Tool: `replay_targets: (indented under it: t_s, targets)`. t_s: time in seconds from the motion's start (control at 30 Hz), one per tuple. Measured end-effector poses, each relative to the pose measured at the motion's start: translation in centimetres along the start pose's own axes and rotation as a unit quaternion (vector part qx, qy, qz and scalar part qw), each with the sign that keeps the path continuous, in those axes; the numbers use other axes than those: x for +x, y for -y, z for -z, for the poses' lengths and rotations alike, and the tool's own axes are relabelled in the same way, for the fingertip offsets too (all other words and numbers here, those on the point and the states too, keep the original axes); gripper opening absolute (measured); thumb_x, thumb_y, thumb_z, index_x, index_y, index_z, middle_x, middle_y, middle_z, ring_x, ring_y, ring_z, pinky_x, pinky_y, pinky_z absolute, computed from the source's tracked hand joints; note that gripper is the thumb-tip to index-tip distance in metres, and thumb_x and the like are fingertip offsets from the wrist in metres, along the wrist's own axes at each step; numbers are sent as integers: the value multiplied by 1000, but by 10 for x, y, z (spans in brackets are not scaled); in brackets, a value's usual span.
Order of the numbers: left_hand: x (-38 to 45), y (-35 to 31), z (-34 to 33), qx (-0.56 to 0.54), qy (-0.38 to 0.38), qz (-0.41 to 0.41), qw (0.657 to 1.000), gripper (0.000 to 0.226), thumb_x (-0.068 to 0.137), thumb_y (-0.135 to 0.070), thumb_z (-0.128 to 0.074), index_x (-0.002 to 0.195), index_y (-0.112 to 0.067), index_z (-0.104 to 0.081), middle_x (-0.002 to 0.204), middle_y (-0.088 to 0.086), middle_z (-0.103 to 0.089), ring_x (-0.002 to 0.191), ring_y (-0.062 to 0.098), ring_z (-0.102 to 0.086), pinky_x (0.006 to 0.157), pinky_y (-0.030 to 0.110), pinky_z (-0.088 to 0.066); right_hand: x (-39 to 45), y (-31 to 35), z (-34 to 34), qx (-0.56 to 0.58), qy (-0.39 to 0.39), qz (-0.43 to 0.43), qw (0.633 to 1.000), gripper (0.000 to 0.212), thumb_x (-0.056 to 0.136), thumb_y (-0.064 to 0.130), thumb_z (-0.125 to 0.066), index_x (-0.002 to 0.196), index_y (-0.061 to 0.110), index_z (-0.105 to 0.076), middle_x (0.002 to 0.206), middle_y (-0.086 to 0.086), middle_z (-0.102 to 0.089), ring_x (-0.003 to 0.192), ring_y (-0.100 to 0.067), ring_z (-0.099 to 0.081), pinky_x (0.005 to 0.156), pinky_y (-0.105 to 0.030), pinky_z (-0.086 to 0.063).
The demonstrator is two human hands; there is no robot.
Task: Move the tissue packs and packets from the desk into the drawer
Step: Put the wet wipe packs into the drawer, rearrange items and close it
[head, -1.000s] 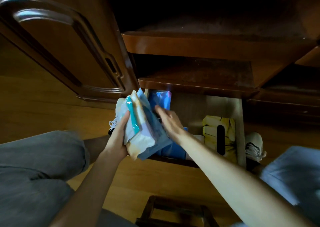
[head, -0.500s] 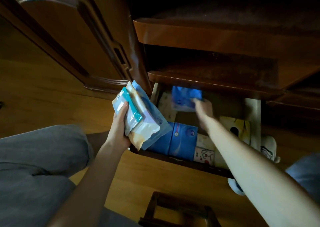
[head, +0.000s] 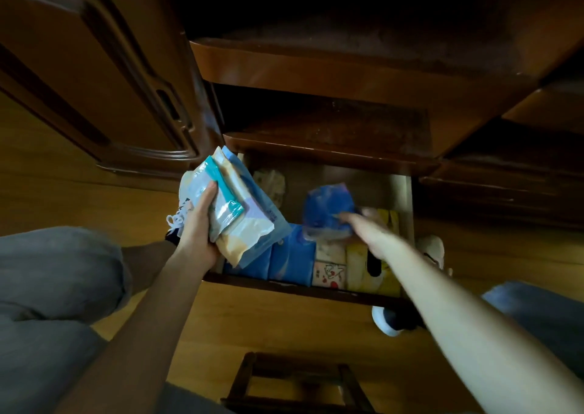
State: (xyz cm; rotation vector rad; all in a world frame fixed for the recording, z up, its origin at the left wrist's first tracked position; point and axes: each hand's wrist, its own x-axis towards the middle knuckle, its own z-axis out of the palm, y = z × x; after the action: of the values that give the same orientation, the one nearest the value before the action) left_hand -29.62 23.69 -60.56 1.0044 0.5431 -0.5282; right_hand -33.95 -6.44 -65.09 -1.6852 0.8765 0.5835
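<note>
— What's in the left hand [head: 197, 236]?

— A fanned stack of packets [head: 235, 211], fingers wrapped tight round it, left of centre at the corner of the open drawer [head: 406, 205].

— And the right hand [head: 368, 232]?

— Blurred over the drawer's middle, fingers closed on a blue tissue pack [head: 327, 209]. More blue packs [head: 290, 263] stand along the drawer's lower edge.

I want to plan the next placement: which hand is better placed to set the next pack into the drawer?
The right hand. It is already over the open drawer, at the blue pack. The left hand is at the drawer's left edge, gripping the stack of packs.
</note>
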Motion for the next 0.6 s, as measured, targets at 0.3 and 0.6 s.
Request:
replay_targets:
  t_s: [0.3,0.6]
  targets:
    - [-2,-5,41,-5,-41,-30,999,66,90,-44,-71,146,-28,-40,143,22,-54,127,41,-57,103,62,-46,84,69,-142,-36,29,7,999,54,90,31,-73,133,4,-55,129,-18,-64,103,-27,-67,83,-35,-54]
    - [13,-14,16,58,-8,25,998,78,82,-50,-73,148,-28,-38,133,15,-62,121,35,-63,84,45,-58,88,70,-106,93,-25,-34,995,34,84,10,-78,115,2,-67,100,-14,-73,88,-29,-72,76,-43,-61]
